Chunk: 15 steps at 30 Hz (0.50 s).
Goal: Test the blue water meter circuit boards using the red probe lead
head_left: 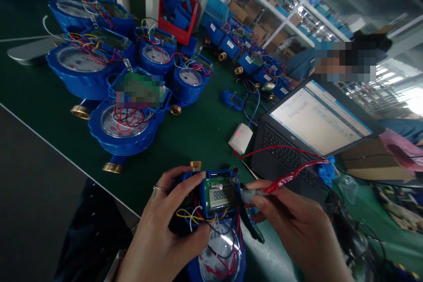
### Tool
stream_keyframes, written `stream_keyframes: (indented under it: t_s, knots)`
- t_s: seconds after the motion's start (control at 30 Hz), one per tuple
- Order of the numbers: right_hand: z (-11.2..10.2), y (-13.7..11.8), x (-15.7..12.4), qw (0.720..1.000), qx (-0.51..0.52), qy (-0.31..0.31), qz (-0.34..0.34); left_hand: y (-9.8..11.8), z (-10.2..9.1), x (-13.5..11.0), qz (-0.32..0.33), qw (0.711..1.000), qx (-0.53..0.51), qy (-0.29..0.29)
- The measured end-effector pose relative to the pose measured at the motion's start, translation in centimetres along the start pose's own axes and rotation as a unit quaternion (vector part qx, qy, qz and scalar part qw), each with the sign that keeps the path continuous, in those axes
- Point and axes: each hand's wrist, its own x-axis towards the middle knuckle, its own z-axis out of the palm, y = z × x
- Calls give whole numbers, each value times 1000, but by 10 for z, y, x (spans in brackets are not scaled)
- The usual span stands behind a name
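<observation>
A blue water meter (240,253) with a brass threaded end lies in front of me, its register housing uncovered. Inside sits a green circuit board with a lit LCD (222,197) showing a row of eights. My left hand (167,216) grips the housing from the left, thumb near the loose coloured wires (188,217). Between the thumb and fingers of my right hand (291,216) is a connector (251,194) on a red-wrapped cable (289,176), held against the right side of the housing. The connector's tip is hidden.
Several blue water meters (130,134) with exposed wires stand at left, more in a row behind. A laptop (291,141), a white box (241,139) with red digits and a blue cable lie to the right. A red bin (193,24) stands behind; a person (302,64) sits beyond the laptop.
</observation>
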Motion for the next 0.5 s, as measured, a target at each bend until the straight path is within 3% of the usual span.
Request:
stream_keyframes:
  t_s: [0.23,0.5]
  knots:
    - [-3,1,1,999,-38,-19,-24,-5,-2,1,22,999,19,-20]
    - [-9,-2,8,966,-167,-72,-183,-5,-1,2,30,999,24,-14]
